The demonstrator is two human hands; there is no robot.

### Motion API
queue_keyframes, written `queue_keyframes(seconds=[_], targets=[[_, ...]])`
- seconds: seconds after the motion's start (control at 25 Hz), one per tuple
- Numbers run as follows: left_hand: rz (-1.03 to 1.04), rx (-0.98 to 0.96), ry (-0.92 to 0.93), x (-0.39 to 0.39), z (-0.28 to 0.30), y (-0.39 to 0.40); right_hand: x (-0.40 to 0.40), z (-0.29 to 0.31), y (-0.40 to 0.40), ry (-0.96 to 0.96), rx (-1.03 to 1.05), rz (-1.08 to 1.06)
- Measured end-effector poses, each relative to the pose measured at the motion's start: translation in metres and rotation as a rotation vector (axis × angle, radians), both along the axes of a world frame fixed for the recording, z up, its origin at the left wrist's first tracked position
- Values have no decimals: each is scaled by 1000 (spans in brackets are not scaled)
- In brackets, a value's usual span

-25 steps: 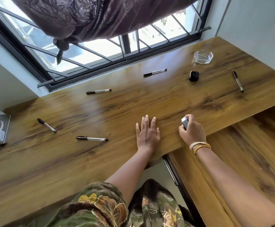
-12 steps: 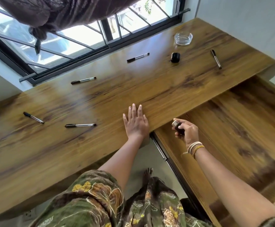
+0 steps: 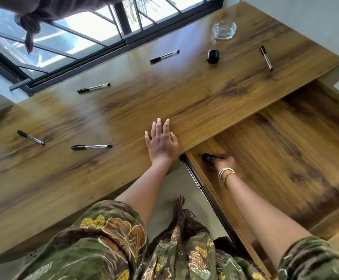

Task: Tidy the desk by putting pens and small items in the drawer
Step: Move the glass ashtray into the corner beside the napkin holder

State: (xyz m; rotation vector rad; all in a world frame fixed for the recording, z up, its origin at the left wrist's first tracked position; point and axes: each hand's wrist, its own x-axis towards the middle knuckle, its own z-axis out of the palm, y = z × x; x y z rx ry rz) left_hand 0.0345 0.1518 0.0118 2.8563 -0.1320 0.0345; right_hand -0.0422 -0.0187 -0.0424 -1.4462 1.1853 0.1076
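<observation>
The right hand [image 3: 222,161] is down inside the open wooden drawer [image 3: 285,158], its grip closed around a small dark object [image 3: 206,156] at the drawer's near-left corner, just under the edge of the wood-grain tabletop [image 3: 164,93]. The left hand [image 3: 162,143] lies flat and empty on that edge, fingers spread, bracing. To finish this well, I'd say lower the item until it rests on the drawer floor, then let the fingers open, rather than dropping it, and keep it tucked towards the corner so the pens have room. Whether it already touches the bottom I cannot tell; the fingers hide it. The drawer looks otherwise bare from here. Waiting on the tabletop are 5 clear-barrelled black-capped pens [image 3: 90,146], scattered well apart, and a small black rounded case [image 3: 213,56]. The clear glass ashtray [image 3: 224,30] at the far corner appears empty.
</observation>
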Motion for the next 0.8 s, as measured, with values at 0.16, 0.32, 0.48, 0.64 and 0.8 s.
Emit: queue_keyframes(seconds=[0.16,0.32,0.48,0.64,0.8], targets=[[2,3,-14,0,-1,1,-5,4,1,84,-233,232],[0,-1,-17,-1,-1,0,-9,7,-3,92,-229,279],[-3,-1,-9,0,-2,1,-12,7,-7,107,-230,268],[-5,-6,-11,0,-2,1,-16,12,-10,158,-222,314],[-10,-2,-15,0,-3,2,-18,15,-14,107,-303,269]])
